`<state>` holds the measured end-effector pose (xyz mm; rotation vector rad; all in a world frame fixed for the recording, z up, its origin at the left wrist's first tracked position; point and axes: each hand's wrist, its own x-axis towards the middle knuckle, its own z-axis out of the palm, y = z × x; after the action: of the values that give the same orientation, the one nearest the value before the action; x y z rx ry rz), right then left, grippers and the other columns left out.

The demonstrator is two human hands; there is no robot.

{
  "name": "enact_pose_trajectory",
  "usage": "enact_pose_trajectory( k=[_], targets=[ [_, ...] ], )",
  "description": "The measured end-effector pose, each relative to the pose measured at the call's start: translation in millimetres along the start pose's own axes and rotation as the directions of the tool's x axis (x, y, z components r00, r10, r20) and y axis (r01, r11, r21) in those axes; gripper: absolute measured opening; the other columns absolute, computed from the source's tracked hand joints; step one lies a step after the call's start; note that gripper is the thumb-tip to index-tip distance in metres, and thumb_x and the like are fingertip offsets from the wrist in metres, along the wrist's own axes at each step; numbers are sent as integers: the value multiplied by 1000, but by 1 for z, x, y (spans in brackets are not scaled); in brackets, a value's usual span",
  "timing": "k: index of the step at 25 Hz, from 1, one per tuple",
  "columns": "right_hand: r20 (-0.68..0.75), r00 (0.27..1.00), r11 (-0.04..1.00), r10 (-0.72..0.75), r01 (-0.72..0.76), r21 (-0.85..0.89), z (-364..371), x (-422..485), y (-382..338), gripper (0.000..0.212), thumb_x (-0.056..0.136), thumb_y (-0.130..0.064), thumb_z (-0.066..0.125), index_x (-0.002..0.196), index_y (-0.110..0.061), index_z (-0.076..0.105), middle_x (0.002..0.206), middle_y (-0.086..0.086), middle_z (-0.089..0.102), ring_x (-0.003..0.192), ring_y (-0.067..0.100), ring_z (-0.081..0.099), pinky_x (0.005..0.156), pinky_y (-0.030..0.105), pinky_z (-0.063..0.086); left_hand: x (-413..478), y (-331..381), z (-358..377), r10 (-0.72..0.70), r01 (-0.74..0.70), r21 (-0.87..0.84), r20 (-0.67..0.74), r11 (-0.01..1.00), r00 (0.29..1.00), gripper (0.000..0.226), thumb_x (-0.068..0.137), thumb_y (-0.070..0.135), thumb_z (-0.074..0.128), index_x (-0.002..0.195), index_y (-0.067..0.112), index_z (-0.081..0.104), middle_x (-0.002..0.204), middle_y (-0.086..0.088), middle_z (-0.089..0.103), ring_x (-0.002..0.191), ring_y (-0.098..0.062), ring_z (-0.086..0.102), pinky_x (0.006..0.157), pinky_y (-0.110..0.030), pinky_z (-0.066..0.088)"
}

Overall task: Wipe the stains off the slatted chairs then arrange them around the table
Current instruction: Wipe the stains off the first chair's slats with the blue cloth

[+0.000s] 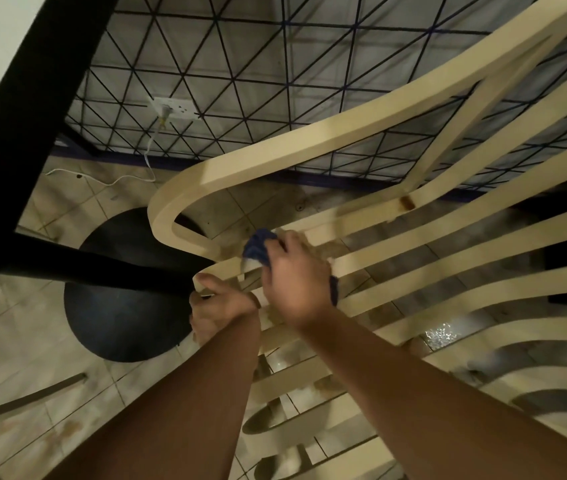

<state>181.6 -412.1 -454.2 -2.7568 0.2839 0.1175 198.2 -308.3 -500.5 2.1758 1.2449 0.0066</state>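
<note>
Tiled floor (15, 323), grid-patterned wall behind; cream slatted chair (309, 133) under both hands, black table (15, 116) just beside its curved rail end.

Right hand (296, 275): fingers clenched on a bunched blue cloth (258, 245), pressed to a slat near that rail end. Left hand (219, 299) grips the rail just beside it. Brown stain (406, 202) lies further along the chair, on an upper slat. Slats' long axis runs from cloth toward stain; right hand is nearer, so the next stroke is judged to follow the slat.
</note>
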Motion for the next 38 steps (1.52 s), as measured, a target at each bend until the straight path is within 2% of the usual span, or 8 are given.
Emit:
enact_pose_trajectory(
  k=[5, 9, 13, 16, 18, 23, 30, 38],
  targets=[
    [-158, 987, 998, -43, 50, 40, 12, 3, 49, 32, 93, -26, 62, 124, -16, 64, 125, 8, 58, 84, 25, 66, 71, 42, 59, -1, 3, -1, 7, -8, -35, -30, 999, 1000, 77, 98, 69, 21, 130, 15, 66, 119, -16, 70, 112, -34, 65, 105, -51, 46],
    [-323, 925, 979, 198, -171, 112, 2, 7, 95, 32, 94, -32, 60, 118, -14, 68, 110, 7, 62, 73, 23, 65, 63, 32, 54, -3, 1, -2, -13, 13, -39, 19, 999, 1000, 73, 100, 67, 25, 132, 15, 65, 120, -17, 70, 112, -36, 65, 104, -52, 47],
    [-247, 969, 998, 7, 7, 55, 13, 4, 74, 40, 88, -22, 74, 126, -15, 66, 120, 4, 62, 88, 20, 67, 74, 34, 59, -2, 1, -2, -6, 6, -80, 10, 997, 1000, 72, 100, 66, 26, 132, 14, 64, 122, -18, 68, 115, -38, 63, 104, -52, 46],
    [-244, 960, 989, -136, 146, 23, 9, 10, 87, 44, 82, -17, 80, 124, -15, 68, 114, 2, 63, 82, 20, 66, 67, 34, 59, -3, 1, -2, 8, -6, -85, 19, 996, 1000, 84, 92, 73, 16, 130, 15, 64, 119, -16, 69, 113, -36, 64, 103, -53, 47],
    [-266, 957, 993, -118, 120, -8, 5, 12, 100, 41, 83, -19, 80, 123, -15, 69, 110, 6, 63, 77, 22, 65, 62, 34, 57, -3, 3, -4, 5, -4, -78, 14, 997, 1000, 87, 90, 74, 14, 131, 16, 64, 119, -16, 69, 113, -36, 65, 103, -54, 47],
    [-236, 947, 974, 219, -199, 105, -6, 18, 105, 35, 98, -25, 64, 131, -16, 66, 120, 11, 59, 83, 30, 64, 70, 34, 51, -5, 6, -10, -8, 10, -29, 62, 1000, 998, 87, 90, 74, 9, 137, 20, 59, 129, -16, 65, 117, -37, 61, 105, -54, 45],
    [-107, 981, 982, -159, 168, 82, 0, 9, 83, 34, 89, -17, 74, 123, -18, 69, 112, 3, 61, 82, 24, 64, 70, 33, 52, -4, 7, -11, -33, 33, 2, 80, 999, 996, 73, 99, 69, 19, 135, 20, 59, 125, -14, 65, 113, -35, 62, 103, -52, 46],
    [-275, 961, 989, 38, -75, -126, -32, 28, 186, 33, 92, -13, 71, 124, -6, 69, 106, 21, 60, 74, 42, 62, 62, 44, 54, 1, 4, -4, -66, 67, -22, 59, 998, 996, 72, 99, 69, 23, 137, 19, 60, 127, -15, 66, 115, -34, 63, 103, -50, 48]
  ],
)
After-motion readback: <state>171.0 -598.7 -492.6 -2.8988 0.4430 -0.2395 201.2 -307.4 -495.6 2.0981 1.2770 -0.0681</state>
